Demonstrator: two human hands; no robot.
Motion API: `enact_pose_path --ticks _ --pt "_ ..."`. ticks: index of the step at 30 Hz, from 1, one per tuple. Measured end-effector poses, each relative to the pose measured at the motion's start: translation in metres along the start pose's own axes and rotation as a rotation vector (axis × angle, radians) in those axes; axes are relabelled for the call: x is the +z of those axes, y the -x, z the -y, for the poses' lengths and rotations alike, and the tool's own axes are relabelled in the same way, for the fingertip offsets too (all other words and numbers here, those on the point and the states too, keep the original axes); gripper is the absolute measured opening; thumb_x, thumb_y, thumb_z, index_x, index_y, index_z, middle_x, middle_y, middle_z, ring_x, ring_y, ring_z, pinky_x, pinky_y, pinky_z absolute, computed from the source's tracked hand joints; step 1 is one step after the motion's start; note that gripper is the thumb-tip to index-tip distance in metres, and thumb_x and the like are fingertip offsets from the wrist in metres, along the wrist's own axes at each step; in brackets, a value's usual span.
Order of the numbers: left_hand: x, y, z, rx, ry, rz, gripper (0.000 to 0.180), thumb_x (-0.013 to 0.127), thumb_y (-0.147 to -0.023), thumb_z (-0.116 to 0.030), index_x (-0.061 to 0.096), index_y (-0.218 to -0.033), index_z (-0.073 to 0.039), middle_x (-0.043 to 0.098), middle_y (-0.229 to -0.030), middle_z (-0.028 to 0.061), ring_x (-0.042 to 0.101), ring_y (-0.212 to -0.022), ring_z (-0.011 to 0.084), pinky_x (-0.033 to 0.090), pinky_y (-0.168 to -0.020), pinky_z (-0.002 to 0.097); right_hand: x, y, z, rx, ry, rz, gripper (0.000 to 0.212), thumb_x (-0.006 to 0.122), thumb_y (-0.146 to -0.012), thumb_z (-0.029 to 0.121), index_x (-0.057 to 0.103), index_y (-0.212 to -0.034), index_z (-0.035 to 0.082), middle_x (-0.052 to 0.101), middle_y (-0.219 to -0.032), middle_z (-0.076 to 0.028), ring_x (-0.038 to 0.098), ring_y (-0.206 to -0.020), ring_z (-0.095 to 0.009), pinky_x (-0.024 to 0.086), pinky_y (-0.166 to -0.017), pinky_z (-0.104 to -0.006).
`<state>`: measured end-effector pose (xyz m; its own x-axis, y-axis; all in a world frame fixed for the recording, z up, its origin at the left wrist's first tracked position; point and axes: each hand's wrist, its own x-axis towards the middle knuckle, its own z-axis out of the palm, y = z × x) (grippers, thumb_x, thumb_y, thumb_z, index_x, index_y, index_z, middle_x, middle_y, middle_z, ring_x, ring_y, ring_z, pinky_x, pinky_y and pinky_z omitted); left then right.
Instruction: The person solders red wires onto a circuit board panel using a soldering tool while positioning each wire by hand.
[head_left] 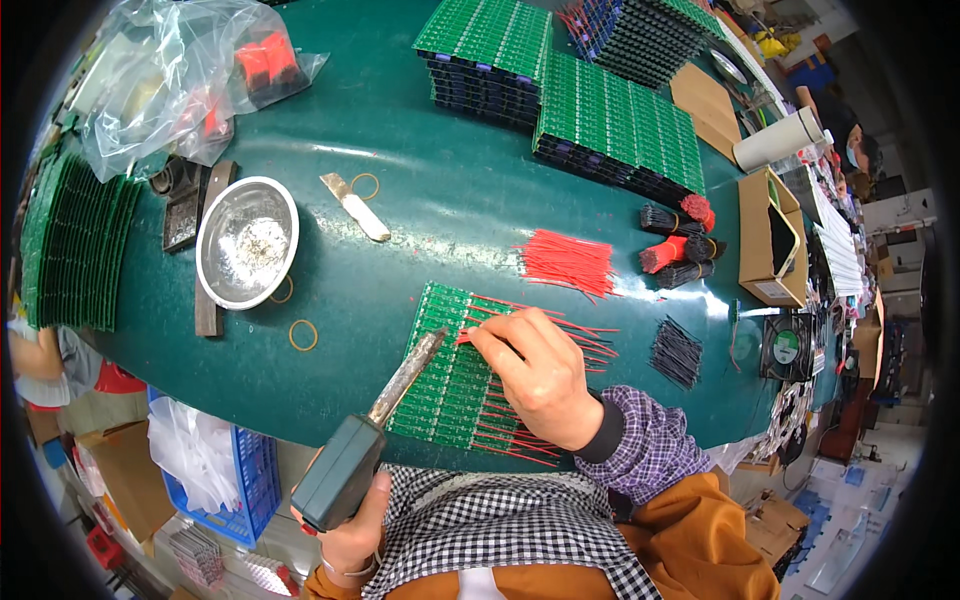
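Note:
My left hand (357,535) is closed around the dark green handle of a soldering iron (345,470) at the lower left. The iron's tip reaches up to a green circuit board panel (425,405) near the table's front edge. Over the panel, my right hand (545,380) pinches a short red wire (464,338) close to the tip; whether the tip touches it I cannot tell. Several red wires (515,438) stick out from the panel's right side, partly under my right hand. Beyond the panel lies a loose pile of red wires (568,263).
Left are a metal bowl (204,255), a white-handled blade (360,215), rubber bands (303,335), a plastic bag (150,90) and upright boards (80,240). Stacked boards (620,125) stand at the back. Black wires (677,352), a cardboard box (755,230) and a fan (786,343) are right.

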<state>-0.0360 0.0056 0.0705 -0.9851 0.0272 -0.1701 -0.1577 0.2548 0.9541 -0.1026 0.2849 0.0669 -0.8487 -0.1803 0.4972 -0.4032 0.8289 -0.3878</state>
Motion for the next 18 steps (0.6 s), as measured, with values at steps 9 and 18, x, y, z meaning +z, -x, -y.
enact_pose_path --ticks 9,18 --pt "0.010 -0.002 -0.010 -0.032 0.028 -0.128 0.040 0.084 -0.076 -0.006 0.073 -0.112 0.007 0.075 -0.097 0.0137 0.071 -0.080 0.0194 0.056 -0.071 0.0312 -0.002 0.007 0.005 -0.009 -0.033 -0.012 0.033 0.070 -0.070 -0.006 0.072 -0.103 -0.005 0.068 -0.095 -0.012 0.066 -0.081 -0.027 0.056 -0.068 -0.0358" --pt "0.012 -0.009 -0.010 0.054 -0.044 -0.104 0.035 0.082 -0.075 -0.002 0.074 -0.107 0.008 0.073 -0.095 0.0146 0.070 -0.079 0.0202 0.055 -0.070 0.0315 0.003 0.006 0.000 -0.020 -0.002 0.001 0.032 0.074 -0.072 -0.002 0.068 -0.103 -0.003 0.066 -0.096 -0.010 0.063 -0.082 -0.024 0.055 -0.067 -0.0344"
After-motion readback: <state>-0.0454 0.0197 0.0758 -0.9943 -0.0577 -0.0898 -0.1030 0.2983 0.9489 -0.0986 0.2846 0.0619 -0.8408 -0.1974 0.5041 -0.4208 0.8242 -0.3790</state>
